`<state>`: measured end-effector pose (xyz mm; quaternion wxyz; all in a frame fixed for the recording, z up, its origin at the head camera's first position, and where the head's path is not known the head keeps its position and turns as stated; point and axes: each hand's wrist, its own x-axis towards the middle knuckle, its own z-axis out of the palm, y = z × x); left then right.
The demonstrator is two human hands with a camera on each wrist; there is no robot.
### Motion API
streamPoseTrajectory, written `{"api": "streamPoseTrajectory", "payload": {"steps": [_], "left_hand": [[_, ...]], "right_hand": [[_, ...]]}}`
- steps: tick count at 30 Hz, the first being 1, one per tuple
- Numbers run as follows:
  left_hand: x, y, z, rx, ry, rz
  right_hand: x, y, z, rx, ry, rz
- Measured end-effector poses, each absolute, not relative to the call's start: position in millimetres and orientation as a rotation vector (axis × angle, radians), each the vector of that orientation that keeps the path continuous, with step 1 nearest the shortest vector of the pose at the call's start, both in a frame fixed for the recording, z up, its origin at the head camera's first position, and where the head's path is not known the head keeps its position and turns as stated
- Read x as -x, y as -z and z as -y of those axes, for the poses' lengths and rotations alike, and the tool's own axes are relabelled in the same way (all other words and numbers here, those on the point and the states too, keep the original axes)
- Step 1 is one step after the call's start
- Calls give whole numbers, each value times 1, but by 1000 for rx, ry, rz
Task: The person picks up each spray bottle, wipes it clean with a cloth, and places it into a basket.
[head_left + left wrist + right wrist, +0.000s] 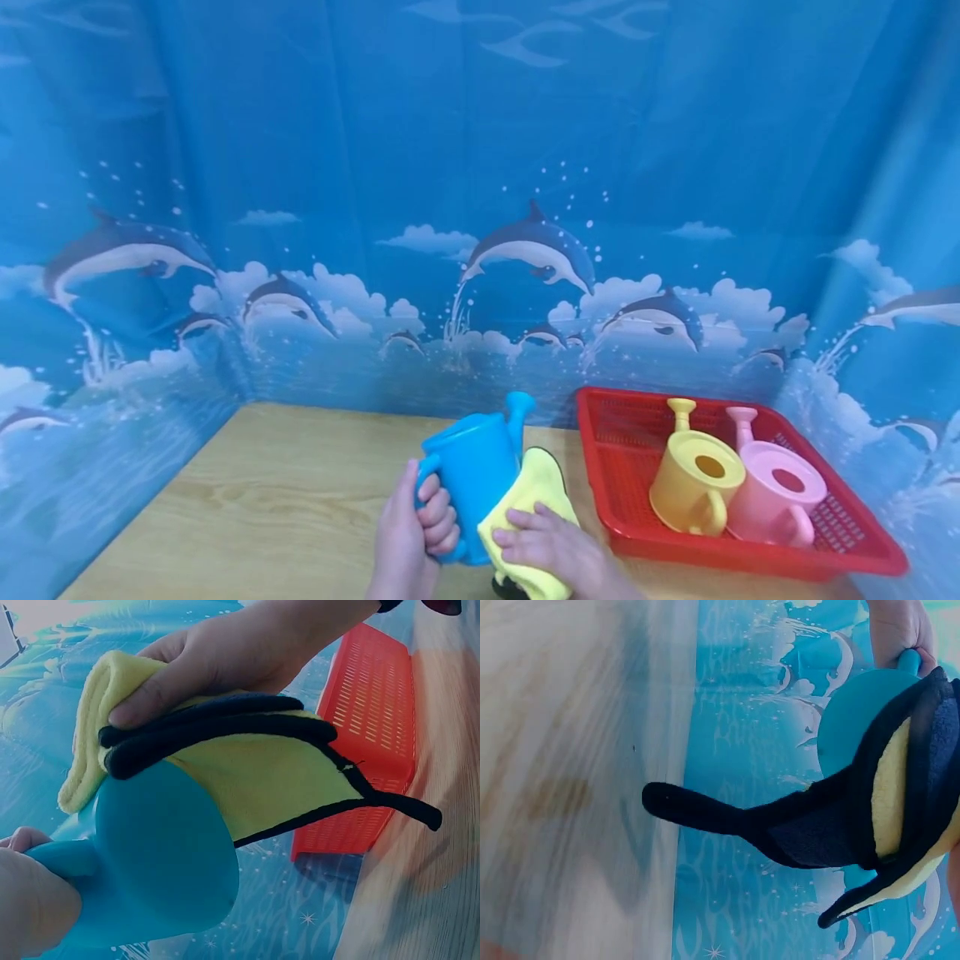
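A blue watering can (474,475) is held up over the table, slightly tilted, its spout toward the back. My left hand (420,521) grips it by the handle, fingers curled round. A folded yellow cloth (528,508) with black edging lies against the can's right side. My right hand (551,546) holds this cloth and presses it to the can. In the left wrist view the right thumb (139,705) lies over the folded cloth, and the can's flat base (169,847) shows. The cloth covers most of the right hand in the right wrist view.
On the right stands a red plastic basket (622,537) with perforated walls. Inside it are a yellow watering can (675,483) and a pink watering can (757,500), side by side. A wooden table (247,500) lies below; a blue dolphin-print curtain (390,167) encloses the back and sides.
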<state>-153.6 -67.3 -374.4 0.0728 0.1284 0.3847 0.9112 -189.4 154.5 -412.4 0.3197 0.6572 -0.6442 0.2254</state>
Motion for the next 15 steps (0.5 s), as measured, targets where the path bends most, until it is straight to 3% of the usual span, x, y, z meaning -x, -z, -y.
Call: {"api": "streamPoseTrajectory", "payload": {"steps": [7, 15], "left_hand": [[154, 374, 66, -468, -2693, -1089], [149, 379, 55, -498, -2565, -1095]], "right_hand": [[197, 405, -156, -1745, -591, 1639], [183, 394, -154, -1307, -1001, 1704]]}}
